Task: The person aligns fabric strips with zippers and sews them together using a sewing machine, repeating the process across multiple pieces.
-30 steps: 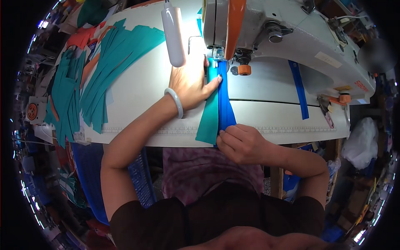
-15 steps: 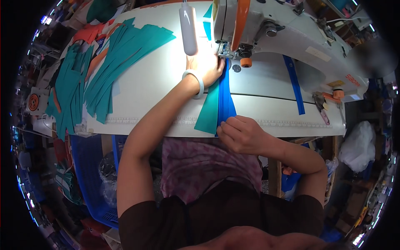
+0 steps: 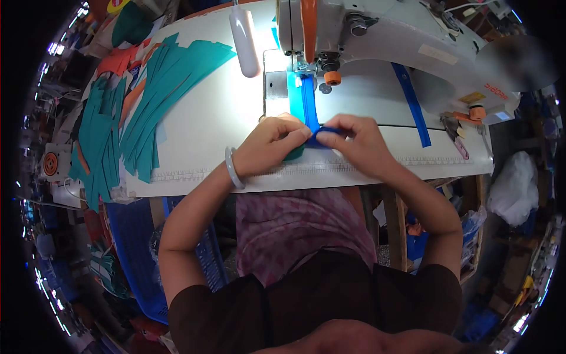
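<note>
A blue zipper runs from under the presser foot of the sewing machine toward me, on top of a teal fabric strip. My left hand, with a pale bangle on its wrist, pinches the zipper and strip at their left edge. From the other side my right hand grips the zipper's near end, which is folded up between thumb and fingers. Both hands are close together above the table, fingertips nearly touching. The teal strip's near end is partly hidden under my left hand.
Teal strips lie piled at the left, near some orange-red pieces. Another blue zipper lies under the machine arm. A lamp hangs left of the needle. A ruler scale follows the table's front edge; small scissors lie right.
My left hand has come back from beside the presser foot to the zipper's near part. My right hand has moved up and forward, folding the zipper's end. The view has shifted slightly.
</note>
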`<state>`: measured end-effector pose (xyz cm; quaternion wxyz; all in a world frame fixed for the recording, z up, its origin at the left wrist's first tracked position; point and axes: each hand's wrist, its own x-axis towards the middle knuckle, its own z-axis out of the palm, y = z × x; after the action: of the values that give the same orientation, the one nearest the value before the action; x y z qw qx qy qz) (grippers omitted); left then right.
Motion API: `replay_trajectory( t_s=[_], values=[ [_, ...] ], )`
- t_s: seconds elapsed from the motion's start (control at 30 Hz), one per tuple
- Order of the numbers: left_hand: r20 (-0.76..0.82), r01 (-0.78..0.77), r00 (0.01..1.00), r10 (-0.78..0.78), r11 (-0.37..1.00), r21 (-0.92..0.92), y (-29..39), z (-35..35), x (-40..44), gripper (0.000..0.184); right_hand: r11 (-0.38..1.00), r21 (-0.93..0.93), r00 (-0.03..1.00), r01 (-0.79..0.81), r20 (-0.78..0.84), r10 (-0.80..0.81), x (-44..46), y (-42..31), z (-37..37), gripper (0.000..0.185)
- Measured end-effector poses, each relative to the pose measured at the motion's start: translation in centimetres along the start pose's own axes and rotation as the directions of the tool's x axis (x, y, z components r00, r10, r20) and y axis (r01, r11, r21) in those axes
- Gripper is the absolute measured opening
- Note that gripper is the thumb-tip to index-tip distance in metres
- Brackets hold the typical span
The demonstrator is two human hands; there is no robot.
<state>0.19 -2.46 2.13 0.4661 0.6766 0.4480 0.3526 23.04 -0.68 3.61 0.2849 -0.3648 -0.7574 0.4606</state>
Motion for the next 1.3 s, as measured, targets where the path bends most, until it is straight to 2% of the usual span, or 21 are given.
replay_trajectory(
  t_s=[0.03, 0.2, 0.37, 0.43, 0.47, 0.53, 0.6, 0.63, 0.67, 0.7, 0.77, 0.8, 0.87, 1.03, 1.2, 1.3],
  values=[
    [0.092, 0.112, 0.990, -0.105, 0.991, -0.071, -0.1, 0.0, -0.2, 0.021, 0.984, 0.123, 0.989, -0.129, -0.050, 0.136, 0.4, 0.0, -0.3, 0.012],
    [-0.018, 0.053, 0.998, -0.053, 0.998, -0.020, -0.3, 0.8, 0.1, 0.016, 0.955, 0.196, 0.975, -0.221, 0.012, 0.223, 1.0, -0.3, -0.8, 0.013],
    [-0.083, 0.048, 0.995, -0.051, 0.998, -0.031, -0.2, 1.2, -0.3, 0.016, 0.955, 0.199, 0.975, -0.222, 0.015, 0.223, 0.9, -0.1, -0.9, 0.014],
    [-0.084, -0.044, 0.995, 0.057, 0.988, 0.145, 0.4, 1.3, -1.1, 0.020, 0.956, 0.198, 0.976, -0.217, 0.016, 0.219, 0.6, -0.2, -0.8, 0.014],
    [-0.085, -0.042, 0.995, 0.054, 0.988, 0.145, 1.1, 1.6, -1.8, 0.020, 0.958, 0.196, 0.978, -0.209, 0.015, 0.210, 0.5, -0.2, -0.7, 0.014],
    [-0.126, -0.272, 0.914, 0.385, 0.815, 0.512, 2.6, 2.3, -3.4, 0.029, 0.963, 0.193, 0.982, -0.188, 0.012, 0.190, 0.0, -0.5, -0.5, 0.015],
    [-0.093, -0.289, 0.905, 0.415, 0.760, 0.582, 2.0, 2.2, -4.7, 0.031, 0.992, 0.028, 0.992, -0.122, 0.009, 0.122, -0.7, -1.1, -0.3, 0.010],
    [-0.060, -0.303, 0.896, 0.440, 0.705, 0.641, 1.3, 2.0, -5.4, 0.033, 0.993, 0.025, 0.993, -0.116, 0.010, 0.115, -1.1, -0.7, 0.1, 0.010],
    [-0.028, -0.316, 0.885, 0.464, 0.646, 0.694, 0.7, 1.8, -5.8, 0.036, 0.977, -0.136, 0.986, 0.166, 0.025, -0.165, -1.4, 0.2, 0.6, 0.011],
    [0.004, -0.327, 0.875, 0.485, 0.584, 0.743, 0.3, 1.8, -6.0, 0.039, 0.857, -0.283, 0.901, 0.430, 0.084, -0.425, -1.9, 1.0, 1.1, 0.012],
    [0.034, -0.339, 0.878, 0.477, 0.571, 0.748, 0.0, 1.9, -5.8, 0.037, 0.564, -0.567, 0.771, 0.601, 0.226, -0.595, -3.1, 1.4, 2.8, 0.015],
    [0.072, -0.353, 0.884, 0.461, 0.560, 0.749, -0.1, 2.0, -5.7, 0.036, 0.560, -0.566, 0.769, 0.604, 0.232, -0.595, -3.1, 1.5, 3.1, 0.015],
    [0.148, -0.382, 0.893, 0.424, 0.542, 0.749, -0.3, 2.2, -5.5, 0.034, 0.450, -0.615, 0.713, 0.648, 0.280, -0.643, -3.0, 1.6, 3.4, 0.013],
    [0.167, -0.370, 0.911, 0.377, 0.570, 0.734, 0.0, 1.8, -4.9, 0.024, 0.427, -0.605, 0.702, 0.672, 0.336, -0.628, -3.0, 1.4, 3.5, 0.011],
    [0.129, -0.376, 0.886, 0.445, 0.527, 0.762, -0.8, 1.5, -4.0, 0.020, 0.435, -0.580, 0.687, 0.688, 0.328, -0.649, -1.6, 1.8, 3.2, 0.009],
    [0.069, -0.332, 0.904, 0.421, 0.593, 0.733, -1.3, 1.2, -3.0, 0.019, 0.434, -0.575, 0.687, 0.694, 0.346, -0.639, -0.4, 1.9, 2.7, 0.008]
  ],
)
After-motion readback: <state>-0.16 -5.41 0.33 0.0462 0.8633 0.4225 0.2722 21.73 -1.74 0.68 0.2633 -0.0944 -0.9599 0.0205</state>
